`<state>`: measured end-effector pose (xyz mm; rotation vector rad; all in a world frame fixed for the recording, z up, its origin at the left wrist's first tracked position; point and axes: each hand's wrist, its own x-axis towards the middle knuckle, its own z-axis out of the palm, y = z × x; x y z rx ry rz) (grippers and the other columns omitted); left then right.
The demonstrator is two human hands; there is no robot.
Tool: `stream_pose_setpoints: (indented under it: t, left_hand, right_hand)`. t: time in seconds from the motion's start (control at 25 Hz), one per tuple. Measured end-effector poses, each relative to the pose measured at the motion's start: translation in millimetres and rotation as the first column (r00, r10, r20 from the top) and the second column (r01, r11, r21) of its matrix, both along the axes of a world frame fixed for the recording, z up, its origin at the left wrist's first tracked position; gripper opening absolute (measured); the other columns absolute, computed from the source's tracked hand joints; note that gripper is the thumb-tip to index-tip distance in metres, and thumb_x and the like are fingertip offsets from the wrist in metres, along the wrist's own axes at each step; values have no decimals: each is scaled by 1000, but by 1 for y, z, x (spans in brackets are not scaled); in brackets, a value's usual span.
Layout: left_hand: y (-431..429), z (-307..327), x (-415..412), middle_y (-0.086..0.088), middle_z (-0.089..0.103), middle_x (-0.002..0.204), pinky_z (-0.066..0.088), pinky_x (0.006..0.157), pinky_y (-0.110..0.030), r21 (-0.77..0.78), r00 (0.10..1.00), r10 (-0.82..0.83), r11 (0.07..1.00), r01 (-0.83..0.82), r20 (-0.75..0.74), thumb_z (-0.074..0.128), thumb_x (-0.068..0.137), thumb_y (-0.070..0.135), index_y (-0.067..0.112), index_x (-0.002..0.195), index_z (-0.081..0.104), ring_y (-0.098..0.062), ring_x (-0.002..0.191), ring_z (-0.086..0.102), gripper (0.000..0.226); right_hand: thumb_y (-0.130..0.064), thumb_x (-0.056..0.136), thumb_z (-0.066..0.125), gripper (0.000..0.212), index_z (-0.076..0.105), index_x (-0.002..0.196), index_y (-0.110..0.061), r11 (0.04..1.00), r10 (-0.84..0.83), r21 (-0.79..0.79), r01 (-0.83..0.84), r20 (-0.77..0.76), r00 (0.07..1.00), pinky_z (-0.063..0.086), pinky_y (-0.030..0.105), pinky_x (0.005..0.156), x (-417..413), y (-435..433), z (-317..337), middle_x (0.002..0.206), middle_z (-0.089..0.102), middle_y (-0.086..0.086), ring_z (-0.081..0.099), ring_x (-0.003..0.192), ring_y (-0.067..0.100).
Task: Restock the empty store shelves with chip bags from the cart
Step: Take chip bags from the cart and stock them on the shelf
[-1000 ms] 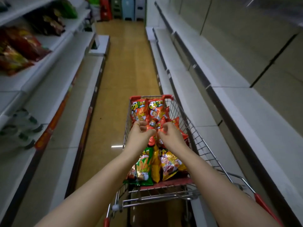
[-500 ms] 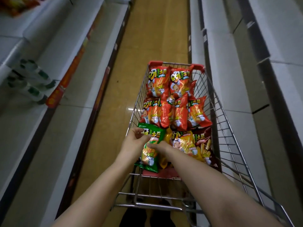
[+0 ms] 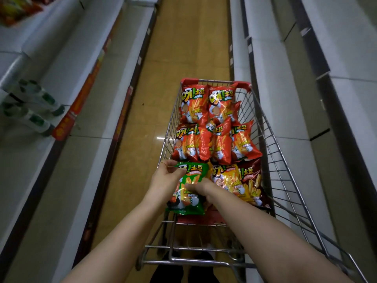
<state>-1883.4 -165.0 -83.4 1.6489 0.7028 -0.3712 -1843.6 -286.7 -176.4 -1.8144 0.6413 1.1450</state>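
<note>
A wire shopping cart [image 3: 271, 152] stands in the aisle before me, filled with chip bags. Several red chip bags [image 3: 216, 137] fill its far and middle part. A yellow bag [image 3: 228, 180] and a dark red bag [image 3: 254, 180] lie at the near right. A green chip bag [image 3: 191, 203] lies at the near left. My left hand [image 3: 165, 178] pinches the green bag's upper left corner. My right hand [image 3: 199, 187] lies across its middle with the fingers curled on it.
White empty shelves [image 3: 285, 111] run along the right side of the aisle. Shelves on the left [image 3: 51, 64] carry water bottles [image 3: 30, 107] and some snack bags [image 3: 14, 9] at the top corner. The yellow floor [image 3: 183, 48] stretches ahead of the cart.
My view tilted down onto the cart. Both hands drew back from the red bags in the middle to the green bag at the near end and took hold of it.
</note>
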Motion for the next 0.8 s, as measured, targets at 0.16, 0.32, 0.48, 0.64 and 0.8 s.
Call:
stream_pose_setpoints:
  t: [0.16,0.32,0.48,0.64,0.8]
  left_hand:
    - [-4,15,7,-13,58,115,47,72,-27,-12,996,-53,998,54,66,60,90,14,9,118,50,-18,92,58,30]
    - [-11,39,13,-10,52,122,47,59,-23,23,983,-109,994,107,148,63,88,15,8,125,45,-17,87,57,41]
    - [-15,69,22,-9,45,135,46,95,-43,69,948,-202,979,191,245,73,78,34,12,136,37,-26,115,52,72]
    - [-30,121,20,-1,50,134,43,102,-42,-64,872,-340,920,385,352,66,79,55,20,145,30,-26,120,53,83]
    - [-61,189,9,-6,67,111,57,71,-30,-119,762,-384,852,511,522,60,87,45,19,127,50,-17,84,70,48]
  right_hand:
    - [-29,82,71,61,43,131,-7,996,-57,79,50,87,995,40,32,91,-5,-18,32,133,52,7,50,121,28]
    - [-22,81,72,59,43,130,-9,982,-165,137,131,277,947,40,28,87,-10,-43,84,126,56,4,53,114,21]
    - [-30,68,81,67,48,125,-16,935,-339,263,236,483,807,44,41,99,-22,-67,148,122,62,2,59,110,20]
    - [-22,76,75,43,53,113,-21,904,-424,341,257,652,628,54,38,85,-42,-85,218,108,67,2,67,96,19]
    - [-35,71,78,52,53,115,-24,922,-375,290,257,834,404,56,36,82,-79,-105,296,106,68,-3,68,93,14]
